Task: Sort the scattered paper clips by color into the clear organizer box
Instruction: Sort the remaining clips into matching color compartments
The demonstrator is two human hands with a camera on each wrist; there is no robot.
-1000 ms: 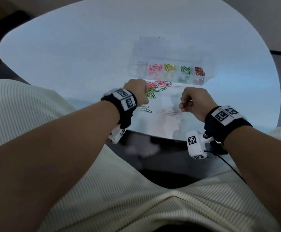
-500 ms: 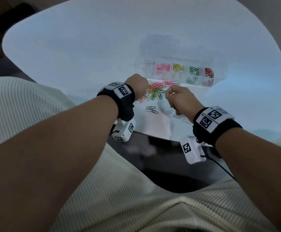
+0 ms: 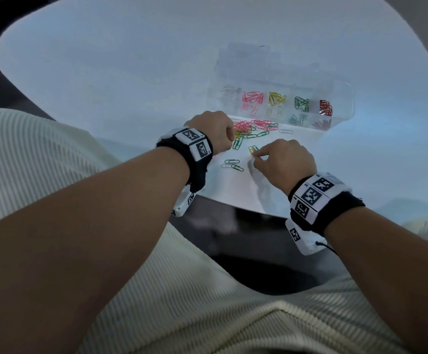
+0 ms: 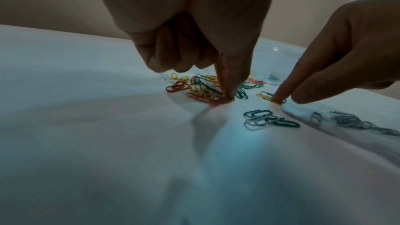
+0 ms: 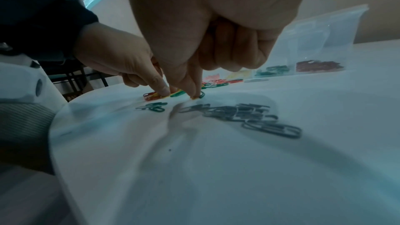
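Note:
The clear organizer box (image 3: 348,98) stands open at the back, with pink, yellow, green and red clips in separate compartments. A mixed pile of coloured paper clips (image 3: 256,127) lies in front of it. My left hand (image 4: 227,97) pinches a clip at the pile's near edge between thumb and index; the other fingers are curled. My right hand (image 3: 255,156) is down on a yellow paper clip (image 4: 267,98) just right of the pile. Its index tip presses the clip, and the thumb tip meets the table close beside it (image 5: 194,96).
A few green and white clips (image 3: 233,166) lie near the table's front edge. A cluster of grey clips (image 5: 240,113) lies under my right palm. The white table (image 3: 105,72) has a rounded near edge right at my lap.
My right hand has moved left and forward from the grey clips near the table edge to the yellow clip. My left hand has stayed at the pile, fingers lowered onto it.

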